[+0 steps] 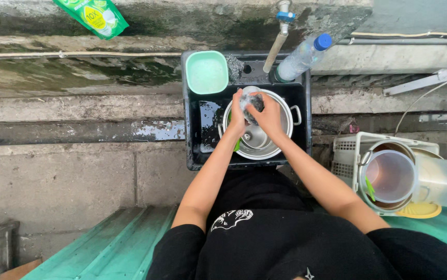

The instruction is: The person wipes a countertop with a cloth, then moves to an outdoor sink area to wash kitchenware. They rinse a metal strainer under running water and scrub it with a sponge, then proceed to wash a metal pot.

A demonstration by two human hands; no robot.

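Observation:
Over a black sink (pixel 196 135) stands a steel pot (pixel 284 139) with side handles. My left hand (pixel 236 118) holds a small clear glass object (pixel 247 96) above the pot. My right hand (pixel 268 115) presses a dark scrubber (pixel 257 102) against that object. Inside the pot lies a shiny metal piece (pixel 254 137), and a green sliver shows under my left wrist. Exactly what the glass object is I cannot tell.
A mint-green square bowl (pixel 207 72) sits at the sink's back left, beside a tap (pixel 278 39) and a clear bottle with a blue cap (pixel 302 56). A green pouch (pixel 96 15) lies on the ledge. At right, a white basket (pixel 349 153) holds a pot and translucent containers (pixel 443 179).

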